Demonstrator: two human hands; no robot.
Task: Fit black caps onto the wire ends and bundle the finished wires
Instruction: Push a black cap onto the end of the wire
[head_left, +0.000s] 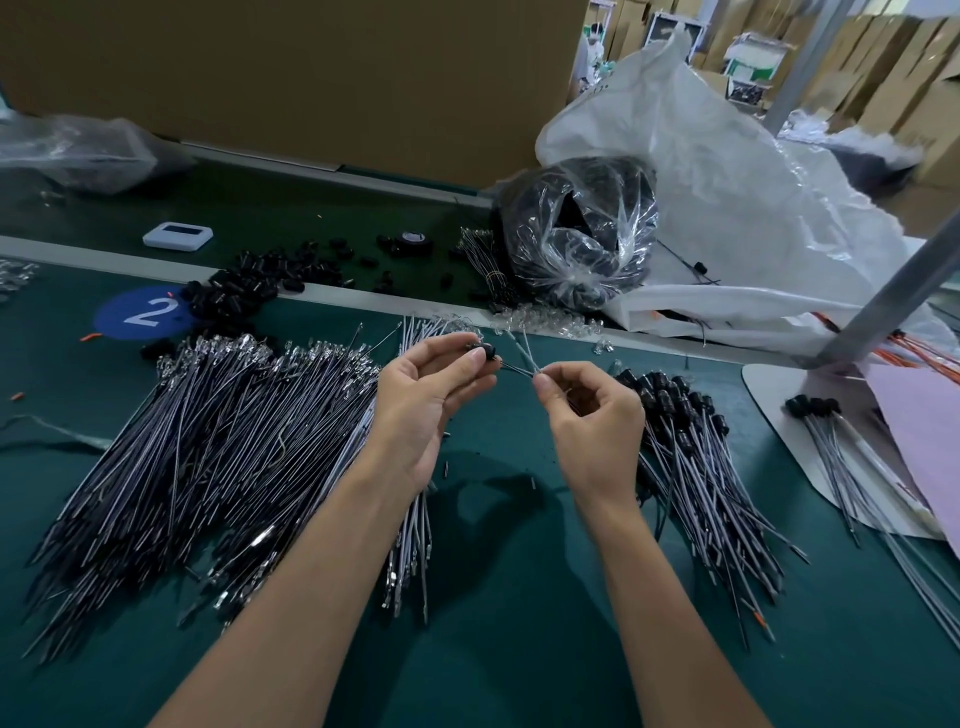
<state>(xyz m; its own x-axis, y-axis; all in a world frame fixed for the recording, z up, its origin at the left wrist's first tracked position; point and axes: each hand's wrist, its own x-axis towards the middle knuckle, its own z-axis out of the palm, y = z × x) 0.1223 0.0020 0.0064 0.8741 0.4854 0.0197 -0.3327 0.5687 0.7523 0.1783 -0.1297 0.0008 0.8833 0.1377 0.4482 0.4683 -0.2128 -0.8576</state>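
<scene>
The left hand (421, 395) pinches a black cap (485, 352) between thumb and fingertips. The right hand (592, 410) pinches a thin wire (519, 369) just beside it, above the green mat (493, 623). A modest heap of capped wires (691, 447) lies right, and a far larger heap of bare wires (208, 441) waits left (most work looks undone). Whether the wire end has entered the cap is too small to tell.

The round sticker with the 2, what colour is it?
The sticker is blue with a white 2; the head view shows it best.
</scene>
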